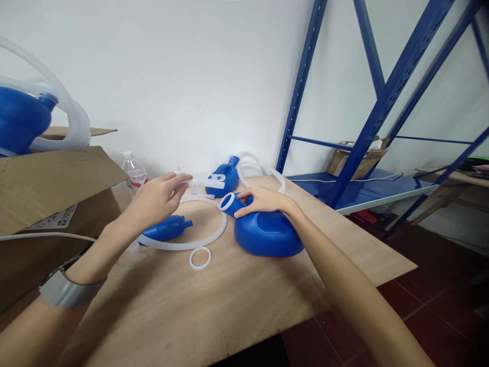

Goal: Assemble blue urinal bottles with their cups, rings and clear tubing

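My right hand (260, 200) is wrapped round the neck of a blue plastic jug (267, 234), which rests on its base on the table. A white ring sits at the mouth of the jug, tilted to the left. My left hand (162, 196) reaches out at the back left, fingers stretched over small white plastic parts (185, 176); whether it touches them I cannot tell. Beneath it lie a smaller blue bulb-shaped piece (166, 228) and a loop of whitish tubing (206, 239). A loose white ring (200, 258) lies flat in front of the tubing.
Farther back stand another blue jug (225, 178) with tubing (263, 165) and a clear bottle (133, 168). At left, an open cardboard box (57, 173) holds a blue vessel (23, 120) and tubing. A blue metal shelf (382, 188) rises beyond the wooden table's (214, 306) right side.
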`<state>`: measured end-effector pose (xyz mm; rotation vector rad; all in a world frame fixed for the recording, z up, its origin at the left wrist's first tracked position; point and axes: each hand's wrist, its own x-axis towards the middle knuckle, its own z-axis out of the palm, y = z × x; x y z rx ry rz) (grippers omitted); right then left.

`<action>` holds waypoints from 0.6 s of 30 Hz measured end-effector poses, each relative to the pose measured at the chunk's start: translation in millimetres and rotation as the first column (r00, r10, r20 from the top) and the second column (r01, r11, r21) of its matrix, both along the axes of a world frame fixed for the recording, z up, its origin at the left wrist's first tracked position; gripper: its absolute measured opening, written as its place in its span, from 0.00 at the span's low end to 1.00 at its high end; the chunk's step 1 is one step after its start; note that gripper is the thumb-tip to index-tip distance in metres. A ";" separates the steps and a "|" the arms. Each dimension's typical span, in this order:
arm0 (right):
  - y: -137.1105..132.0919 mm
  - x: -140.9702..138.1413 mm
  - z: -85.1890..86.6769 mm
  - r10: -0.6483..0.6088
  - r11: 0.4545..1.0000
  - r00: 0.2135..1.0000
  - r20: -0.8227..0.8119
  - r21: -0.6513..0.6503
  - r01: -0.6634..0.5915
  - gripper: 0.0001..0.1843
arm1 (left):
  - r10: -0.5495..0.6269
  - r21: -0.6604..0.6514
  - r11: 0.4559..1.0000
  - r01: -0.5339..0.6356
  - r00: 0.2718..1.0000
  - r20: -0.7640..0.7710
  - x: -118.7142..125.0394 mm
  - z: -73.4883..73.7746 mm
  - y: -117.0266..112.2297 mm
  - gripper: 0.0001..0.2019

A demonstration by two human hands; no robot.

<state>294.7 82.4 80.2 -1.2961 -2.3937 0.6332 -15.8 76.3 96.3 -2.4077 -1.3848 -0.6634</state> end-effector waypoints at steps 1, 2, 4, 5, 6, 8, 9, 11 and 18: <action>0.1 -0.3 -0.3 0.004 1.000 1.000 -0.005 0.008 -0.004 0.28 | -0.008 -0.010 1.000 0.007 1.000 -0.026 3.5 2.4 -2.5 0.24; -0.1 -0.7 -0.3 0.015 1.000 1.000 -0.010 0.011 -0.015 0.28 | -0.012 -0.027 1.000 0.010 0.998 -0.065 8.4 3.0 -4.7 0.24; -1.0 -1.6 0.2 0.033 0.999 0.999 -0.025 -0.002 -0.033 0.28 | -0.028 -0.062 0.998 0.019 0.989 -0.145 21.6 0.5 -8.3 0.23; -1.5 -1.7 0.4 0.033 0.999 0.999 -0.035 -0.014 -0.033 0.28 | -0.047 -0.077 0.996 0.034 0.983 -0.176 29.2 -1.9 -9.6 0.23; -1.9 -1.6 0.4 0.025 0.999 0.999 -0.047 -0.024 -0.026 0.29 | -0.073 -0.087 0.995 0.056 0.977 -0.201 36.8 -4.4 -10.7 0.23; -2.4 -0.1 -0.1 0.001 1.000 0.997 -0.076 -0.024 -0.003 0.32 | -0.114 -0.086 0.992 0.095 0.961 -0.252 50.1 -8.8 -11.1 0.22; -2.5 1.1 -0.5 -0.005 1.000 0.996 -0.093 -0.014 0.004 0.32 | -0.123 -0.078 0.991 0.105 0.952 -0.281 54.9 -10.3 -10.1 0.23; -1.9 4.5 -1.4 -0.003 1.000 0.991 -0.132 0.011 0.005 0.32 | -0.137 -0.076 0.990 0.118 0.929 -0.344 59.4 -11.9 -5.5 0.25; 9.5 19.6 -1.9 0.062 0.982 0.961 -0.270 -0.157 -0.107 0.43 | -0.313 -0.197 0.944 0.263 0.903 -0.294 46.9 -15.4 17.5 0.33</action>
